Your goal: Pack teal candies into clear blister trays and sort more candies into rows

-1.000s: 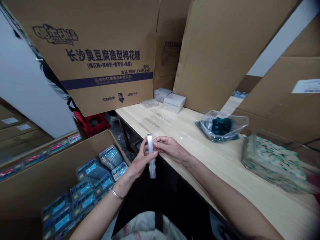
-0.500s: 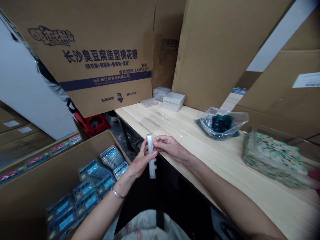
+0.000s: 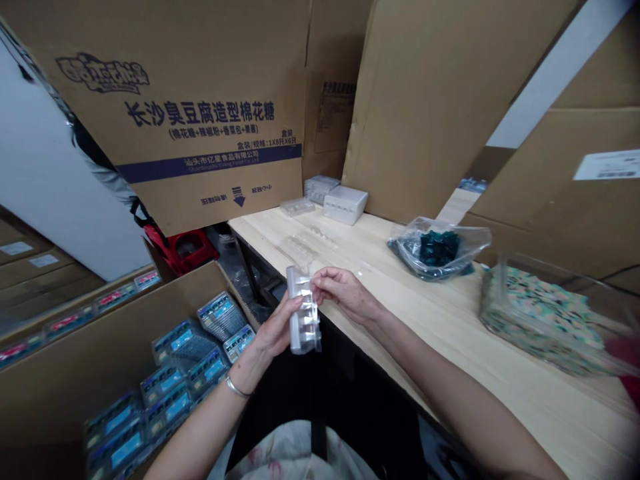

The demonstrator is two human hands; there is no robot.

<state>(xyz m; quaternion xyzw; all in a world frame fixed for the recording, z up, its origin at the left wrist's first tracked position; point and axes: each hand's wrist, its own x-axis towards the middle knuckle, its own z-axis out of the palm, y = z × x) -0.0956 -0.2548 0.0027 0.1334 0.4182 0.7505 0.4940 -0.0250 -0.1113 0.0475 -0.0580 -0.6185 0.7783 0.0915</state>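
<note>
left hand (image 3: 276,327) grip closed round left side of clear plastic tray (image 3: 304,327); right hand (image 3: 345,293) grip pinched shut at its far right edge. tray is tilted in midair, just off the near left edge of tabletop (image 3: 400,327). risks: smooth plastic could slip if the left thumb eases, likely dropping into the dark gap below; uneven pull could twist it; hard pinch could crease thin walls.

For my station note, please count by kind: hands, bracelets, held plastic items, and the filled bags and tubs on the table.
Left hand, right hand: 2
Bracelet: 1
Held clear tray, perhaps a nested stack: 1
Teal-filled bag: 1
Clear tub: 1
Total: 6
</note>
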